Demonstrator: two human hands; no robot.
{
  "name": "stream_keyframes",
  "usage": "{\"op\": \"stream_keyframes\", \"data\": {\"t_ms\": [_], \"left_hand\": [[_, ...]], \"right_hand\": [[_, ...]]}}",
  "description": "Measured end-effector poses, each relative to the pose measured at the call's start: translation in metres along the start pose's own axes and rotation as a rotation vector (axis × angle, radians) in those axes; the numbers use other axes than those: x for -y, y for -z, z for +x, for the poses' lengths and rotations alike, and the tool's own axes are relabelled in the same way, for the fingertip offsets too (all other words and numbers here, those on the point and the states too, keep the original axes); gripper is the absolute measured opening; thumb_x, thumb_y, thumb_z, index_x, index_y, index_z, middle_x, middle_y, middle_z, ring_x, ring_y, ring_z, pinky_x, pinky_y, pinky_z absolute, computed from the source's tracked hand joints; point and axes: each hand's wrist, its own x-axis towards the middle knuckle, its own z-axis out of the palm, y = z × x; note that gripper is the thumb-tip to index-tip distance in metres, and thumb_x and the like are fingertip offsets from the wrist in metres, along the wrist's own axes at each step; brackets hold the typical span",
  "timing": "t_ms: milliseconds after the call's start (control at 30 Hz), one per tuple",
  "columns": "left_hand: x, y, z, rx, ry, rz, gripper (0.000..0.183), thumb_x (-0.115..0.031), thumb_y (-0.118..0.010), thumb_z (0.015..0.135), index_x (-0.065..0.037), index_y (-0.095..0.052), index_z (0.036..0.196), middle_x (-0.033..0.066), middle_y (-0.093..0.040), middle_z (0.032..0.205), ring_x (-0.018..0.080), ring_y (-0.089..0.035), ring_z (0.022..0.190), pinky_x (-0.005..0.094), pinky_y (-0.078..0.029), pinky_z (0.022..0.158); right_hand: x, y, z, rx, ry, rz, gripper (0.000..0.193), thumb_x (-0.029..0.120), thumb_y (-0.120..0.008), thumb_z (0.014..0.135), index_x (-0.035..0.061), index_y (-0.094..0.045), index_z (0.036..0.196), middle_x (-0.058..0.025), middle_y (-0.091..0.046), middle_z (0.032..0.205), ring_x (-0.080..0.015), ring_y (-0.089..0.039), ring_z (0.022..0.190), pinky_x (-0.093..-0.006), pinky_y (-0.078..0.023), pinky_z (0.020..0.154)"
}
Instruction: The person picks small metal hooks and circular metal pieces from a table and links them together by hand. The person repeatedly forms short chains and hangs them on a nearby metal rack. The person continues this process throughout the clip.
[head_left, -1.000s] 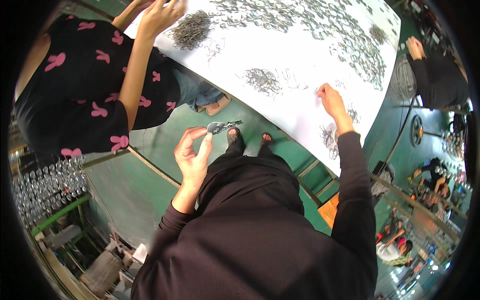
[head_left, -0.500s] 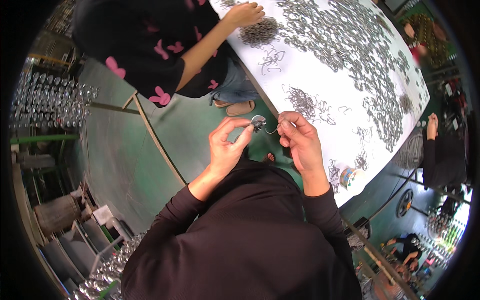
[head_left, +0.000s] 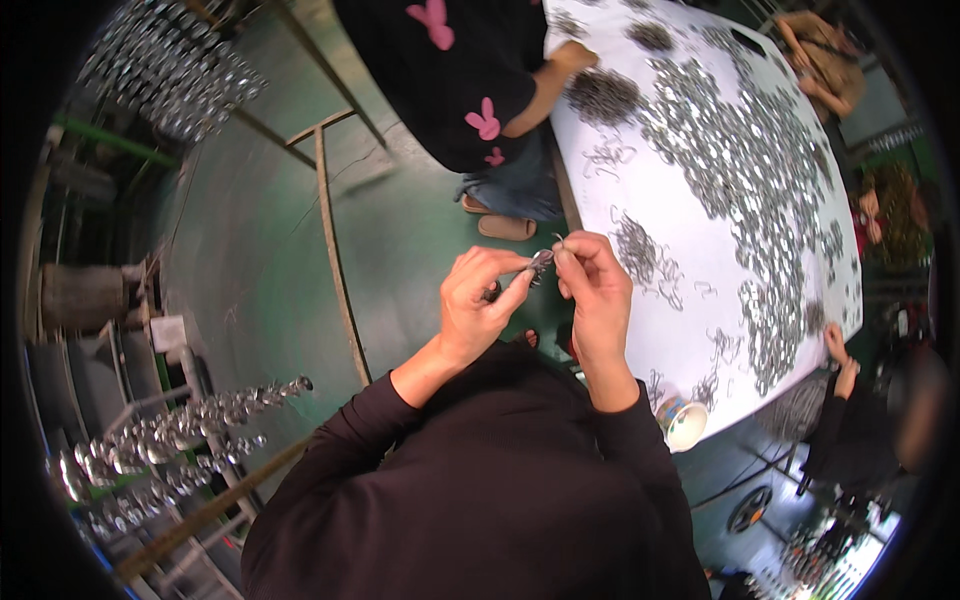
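Observation:
Over the green floor beside the table, my left hand [head_left: 478,305] pinches a small shiny metal piece [head_left: 541,263] between thumb and index finger. Its exact form is partly hidden by the fingertips. My right hand [head_left: 598,290] is closed on a thin wire hook [head_left: 558,238], whose bent end shows above the fingertips. The hook and the metal piece are close together, and I cannot tell whether they touch. Right of my hands, a loose pile of wire hooks [head_left: 636,248] lies on the white tabletop [head_left: 690,300].
Many shiny metal pieces [head_left: 745,150] cover the table's far side. A cup [head_left: 685,425] stands at its near corner. A co-worker in a black top with pink shapes [head_left: 450,90] reaches toward a dense pile [head_left: 603,96]. Metal rails [head_left: 335,240] and hanging shiny parts [head_left: 170,70] are at left.
My right hand has brought the hook leftward to the metal piece in my left hand. The view has shifted, so the table and co-worker appear farther right.

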Motion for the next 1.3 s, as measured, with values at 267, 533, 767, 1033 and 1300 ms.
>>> {"op": "stream_keyframes", "data": {"t_ms": [267,533,767,1033,1300], "left_hand": [[-0.017,0.055,-0.033,-0.299,0.165,0.143,0.018,-0.002,-0.054,0.085,-0.002,-0.064,0.099,0.0115,-0.062,0.094,0.0231,-0.058,0.086,0.0317,-0.046,0.076],[-0.049,0.116,-0.080,-0.624,0.171,0.270,0.016,-0.001,-0.053,0.086,-0.002,-0.063,0.098,0.0116,-0.063,0.093,0.0237,-0.058,0.084,0.0311,-0.047,0.075],[-0.074,0.155,-0.113,-0.700,0.094,0.402,0.017,0.003,-0.051,0.085,0.000,-0.062,0.098,0.0121,-0.063,0.093,0.0244,-0.059,0.085,0.0331,-0.047,0.077],[-0.106,0.192,-0.142,-0.923,-0.137,0.526,0.016,0.000,-0.055,0.084,-0.003,-0.061,0.098,0.0100,-0.063,0.093,0.0255,-0.060,0.086,0.0347,-0.045,0.078],[-0.179,0.226,-0.136,-1.097,-0.086,0.940,0.023,-0.013,-0.052,0.087,0.004,-0.057,0.102,0.0156,-0.060,0.098,0.0278,-0.056,0.092,0.0377,-0.045,0.082]], "right_hand": [[0.032,-0.041,-0.002,0.416,-0.013,-0.110,0.009,-0.004,-0.052,0.086,0.0002,-0.059,0.090,-0.0049,-0.056,0.093,-0.0082,-0.055,0.073,-0.0188,-0.043,0.054],[0.054,-0.116,-0.005,0.810,0.084,-0.010,0.004,-0.002,-0.054,0.088,-0.0029,-0.058,0.090,-0.0081,-0.056,0.091,-0.0076,-0.055,0.067,-0.0173,-0.042,0.049],[0.082,-0.194,-0.008,1.086,0.011,0.137,0.005,-0.003,-0.054,0.088,-0.0032,-0.058,0.090,-0.0082,-0.057,0.087,-0.0079,-0.055,0.064,-0.0171,-0.043,0.048],[0.112,-0.266,-0.040,1.404,-0.003,0.291,0.006,0.003,-0.057,0.088,-0.0023,-0.058,0.090,-0.0091,-0.058,0.085,-0.0102,-0.056,0.062,-0.0183,-0.043,0.046],[0.138,-0.307,-0.091,1.553,-0.109,0.278,0.009,0.009,-0.059,0.088,0.0009,-0.060,0.091,-0.0033,-0.061,0.079,-0.0056,-0.052,0.062,-0.0173,-0.037,0.046]]}}
